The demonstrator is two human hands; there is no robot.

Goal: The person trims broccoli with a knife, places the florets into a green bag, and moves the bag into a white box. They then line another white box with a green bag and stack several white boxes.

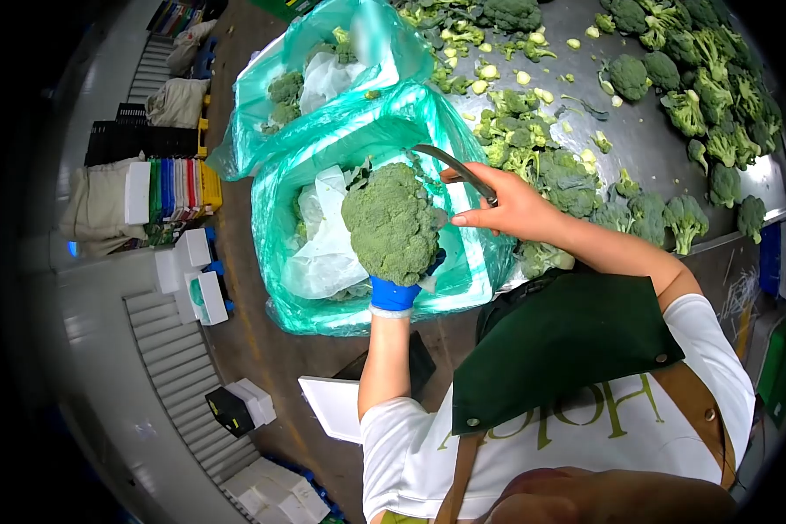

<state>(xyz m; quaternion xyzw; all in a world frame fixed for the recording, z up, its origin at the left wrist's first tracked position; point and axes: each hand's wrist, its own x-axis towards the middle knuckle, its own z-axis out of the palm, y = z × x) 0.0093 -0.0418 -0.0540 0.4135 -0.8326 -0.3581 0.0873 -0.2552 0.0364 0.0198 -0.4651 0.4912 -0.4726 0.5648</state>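
Note:
My left hand, in a blue glove, holds a large head of broccoli from beneath; most of its fingers are hidden behind the florets. Just right of the broccoli, my bare right hand is closed around a knife with a curved dark blade. Its thumb points toward the broccoli's edge. Both hands are over a container lined with a green plastic bag. White film and some broccoli, partly covered, lie inside it.
A second green-lined container with broccoli stands behind. To the right, a metal table carries loose broccoli heads, cut stems and florets. Left are roller conveyors, stacked crates and white boxes. A white box is near my left arm.

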